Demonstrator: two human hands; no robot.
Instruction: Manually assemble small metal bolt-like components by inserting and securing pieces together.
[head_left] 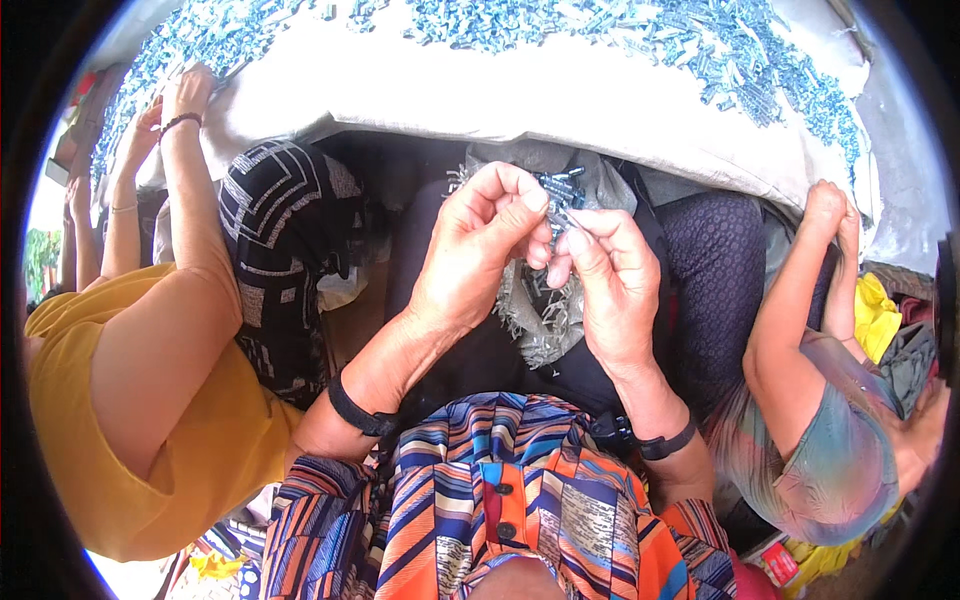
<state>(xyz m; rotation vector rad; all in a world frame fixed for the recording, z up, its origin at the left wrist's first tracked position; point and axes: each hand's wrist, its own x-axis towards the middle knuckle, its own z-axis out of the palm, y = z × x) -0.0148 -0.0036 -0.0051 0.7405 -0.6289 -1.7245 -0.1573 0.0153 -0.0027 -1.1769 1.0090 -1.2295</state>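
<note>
Above my lap, both hands are raised close together with the fingers pinched. My left hand (487,235) is closed, thumb against forefinger; what it holds is hidden behind the fingers. My right hand (618,280) pinches a small thin plastic piece (573,217) between thumb and forefinger, its tip pointing toward the left hand. Just beyond the fingers, several small dark-blue plastic pieces (563,188) lie in a bunch. Beneath the hands, a grey cloth (548,345) rests on my lap with clear plastic scraps on it.
Ahead stands a table with a white cover (420,85), heaped along its far side with small blue plastic pieces (600,25). A person in a mustard top (170,480) works at left, hands at the table. Another person in a multicoloured top (830,440) sits close at right.
</note>
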